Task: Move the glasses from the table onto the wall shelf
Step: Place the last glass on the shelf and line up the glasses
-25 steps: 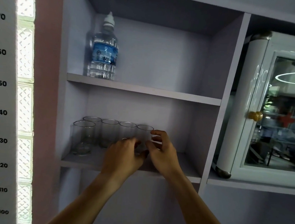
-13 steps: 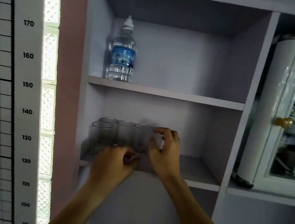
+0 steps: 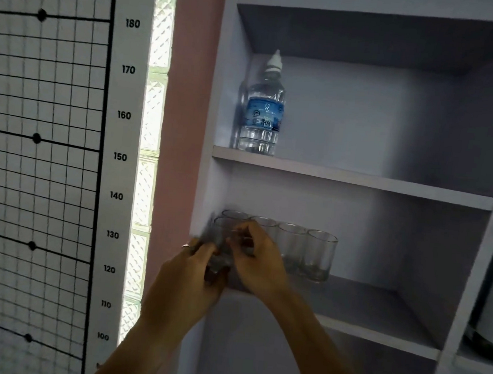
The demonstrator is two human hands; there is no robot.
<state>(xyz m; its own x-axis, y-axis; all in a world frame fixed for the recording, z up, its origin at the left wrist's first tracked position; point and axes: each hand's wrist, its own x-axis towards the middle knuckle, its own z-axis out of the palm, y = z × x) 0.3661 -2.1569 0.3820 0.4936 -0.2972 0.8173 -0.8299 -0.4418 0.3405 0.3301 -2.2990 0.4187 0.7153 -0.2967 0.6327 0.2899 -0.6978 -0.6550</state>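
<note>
Clear glossy glasses (image 3: 319,257) — matt lilac shelf (image 3: 376,323) — clear plastic bottle (image 3: 262,107)

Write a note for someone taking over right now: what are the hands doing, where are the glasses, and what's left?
Left hand: at the shelf's front left corner, on the blurred front glass; whether its grip is closed can't be told.
Right hand: beside it on the same glass, grip also unclear.
Glasses: a back row of four stands upright on the lower shelf, the end glass rightmost; the front glass sits before the row's left end.
Bottle: on the upper shelf, not part of the job.
Done: five glasses are on the shelf.
Left: settle the front glass, let go. The table is out of view, so check for more.
</note>
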